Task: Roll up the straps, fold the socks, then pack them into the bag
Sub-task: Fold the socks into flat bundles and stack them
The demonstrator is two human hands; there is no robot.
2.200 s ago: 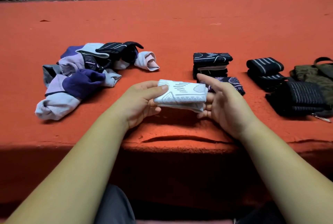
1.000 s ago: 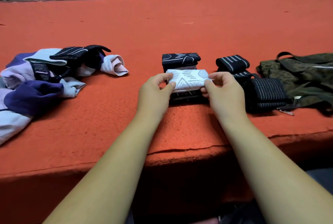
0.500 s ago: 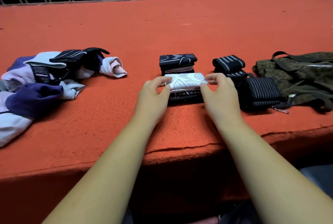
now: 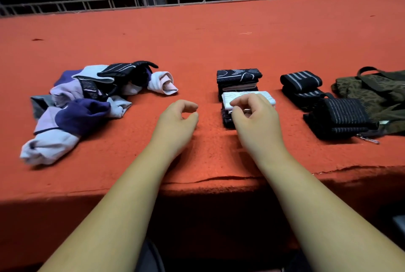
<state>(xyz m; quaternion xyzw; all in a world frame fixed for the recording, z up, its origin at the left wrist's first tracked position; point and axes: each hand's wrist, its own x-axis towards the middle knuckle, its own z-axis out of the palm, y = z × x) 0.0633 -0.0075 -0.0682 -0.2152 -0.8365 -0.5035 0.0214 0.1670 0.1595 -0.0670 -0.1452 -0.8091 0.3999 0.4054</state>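
I judge the step in hand to be setting the folded white sock (image 4: 248, 99) square on the near stack: I would keep its edges flush. My right hand (image 4: 255, 118) curls at its near edge, contact unclear. My left hand (image 4: 178, 118) hovers loosely curled, empty, beside it. The unfolded sock pile (image 4: 87, 100) lies left on the table (image 4: 197, 37).

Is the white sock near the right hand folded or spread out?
Folded: the white sock is a compact block atop a dark folded sock.
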